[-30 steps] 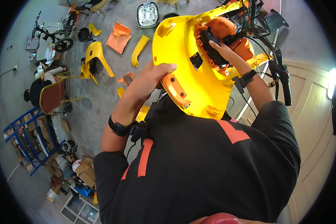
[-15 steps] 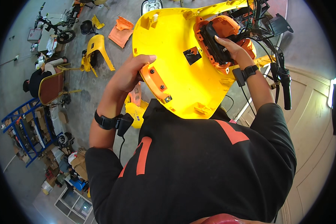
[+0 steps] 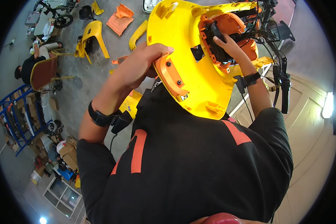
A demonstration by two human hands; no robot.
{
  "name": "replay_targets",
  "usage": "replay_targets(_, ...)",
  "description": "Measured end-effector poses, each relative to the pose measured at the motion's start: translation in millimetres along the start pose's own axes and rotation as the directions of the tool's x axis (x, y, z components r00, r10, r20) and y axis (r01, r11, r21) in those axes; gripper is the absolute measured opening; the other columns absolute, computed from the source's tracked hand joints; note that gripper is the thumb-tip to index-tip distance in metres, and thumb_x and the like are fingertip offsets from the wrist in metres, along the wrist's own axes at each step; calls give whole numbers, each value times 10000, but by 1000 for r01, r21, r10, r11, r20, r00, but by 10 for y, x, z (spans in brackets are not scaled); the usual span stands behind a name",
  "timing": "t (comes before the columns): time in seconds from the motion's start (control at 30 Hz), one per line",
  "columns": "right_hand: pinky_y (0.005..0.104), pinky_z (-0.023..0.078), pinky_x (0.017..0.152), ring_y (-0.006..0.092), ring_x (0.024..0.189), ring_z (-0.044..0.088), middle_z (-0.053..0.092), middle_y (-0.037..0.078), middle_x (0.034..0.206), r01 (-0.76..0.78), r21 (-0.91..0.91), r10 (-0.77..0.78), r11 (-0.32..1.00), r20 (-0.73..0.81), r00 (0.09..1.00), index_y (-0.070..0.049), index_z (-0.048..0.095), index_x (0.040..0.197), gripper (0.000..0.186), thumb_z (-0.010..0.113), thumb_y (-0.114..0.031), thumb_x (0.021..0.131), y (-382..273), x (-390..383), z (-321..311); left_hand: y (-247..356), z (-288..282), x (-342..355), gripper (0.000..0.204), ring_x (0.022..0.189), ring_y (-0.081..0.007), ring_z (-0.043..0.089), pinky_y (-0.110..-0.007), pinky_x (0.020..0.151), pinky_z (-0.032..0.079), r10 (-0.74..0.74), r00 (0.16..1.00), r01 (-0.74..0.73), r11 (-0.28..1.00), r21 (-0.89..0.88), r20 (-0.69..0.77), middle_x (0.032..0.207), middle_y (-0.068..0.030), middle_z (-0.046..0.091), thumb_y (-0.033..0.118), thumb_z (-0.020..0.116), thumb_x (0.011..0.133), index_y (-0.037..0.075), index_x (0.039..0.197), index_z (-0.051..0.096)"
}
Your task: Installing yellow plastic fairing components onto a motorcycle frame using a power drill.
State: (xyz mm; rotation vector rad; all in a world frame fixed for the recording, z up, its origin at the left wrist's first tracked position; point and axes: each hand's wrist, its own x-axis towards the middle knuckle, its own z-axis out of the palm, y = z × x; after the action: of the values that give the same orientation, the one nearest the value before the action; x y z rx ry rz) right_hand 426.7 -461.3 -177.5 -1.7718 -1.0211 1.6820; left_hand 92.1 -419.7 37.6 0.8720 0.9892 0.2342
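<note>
So both hands are up on a big yellow scooter body panel (image 3: 198, 74), held up in front of the person's chest, right against the scooter's handlebar area (image 3: 276, 56). The left hand (image 3: 138, 69) is wrapped over the panel's left edge, fingers curled around the rim just above an orange bracket (image 3: 171, 76) that's screwed to the inside. The right hand (image 3: 229, 43) is closed on a black part (image 3: 216, 31) sitting in the orange housing (image 3: 227, 26) near the top of the panel; can't tell exactly how tight the fingers are, since they're partly hidden. Black bands with small devices sit on both wrists.

On the floor (image 3: 82, 86) off to the left there are more loose yellow panels (image 3: 91, 35) and an orange one (image 3: 119, 20). Another person (image 3: 31, 65) sits beside a brown chair (image 3: 44, 72), with blue racks (image 3: 15, 115) nearby.
</note>
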Motion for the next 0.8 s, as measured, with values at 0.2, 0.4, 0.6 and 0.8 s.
replay_targets(0.2, 409, 473, 891, 392, 1038, 611, 605, 280, 1121, 91, -456, -225, 885, -249, 942, 60, 386, 1324, 768, 640, -485, 846, 42, 18, 182, 8, 151, -18, 271, 479, -29, 416, -203, 456, 281, 97, 995, -95, 991, 97, -10, 610, 34, 526, 301, 585, 873, 43, 804, 630)
replay_targets(0.4, 467, 486, 836, 480, 970, 602, 605, 347, 1015, 39, -516, -221, 856, -296, 929, 115, 335, 1288, 797, 583, -519, 873, 63, 59, 310, 56, 253, -21, 304, 483, -36, 428, -210, 456, 293, 156, 988, -156, 968, 195, 14, 597, 31, 525, 304, 580, 860, 18, 774, 637)
replay_targets(0.6, 459, 510, 764, 443, 893, 637, 630, 311, 952, 126, -724, -443, 678, -267, 856, 116, 372, 1264, 786, 535, -557, 892, 420, 242, 290, 129, 248, 0, 314, 495, -42, 428, -220, 464, 292, 112, 991, -129, 954, 271, 76, 594, 32, 513, 308, 577, 859, 16, 758, 636)
replay_targets(0.8, 311, 518, 802, 178, 929, 625, 647, 98, 1059, -25, 377, -68, 926, 233, 970, -7, 517, 1273, 661, 530, -562, 914, 242, 145, -168, 61, 27, 18, 271, 523, -32, 439, -210, 474, 305, 91, 995, -99, 970, 224, 45, 655, 33, 548, 316, 577, 853, 51, 865, 635)
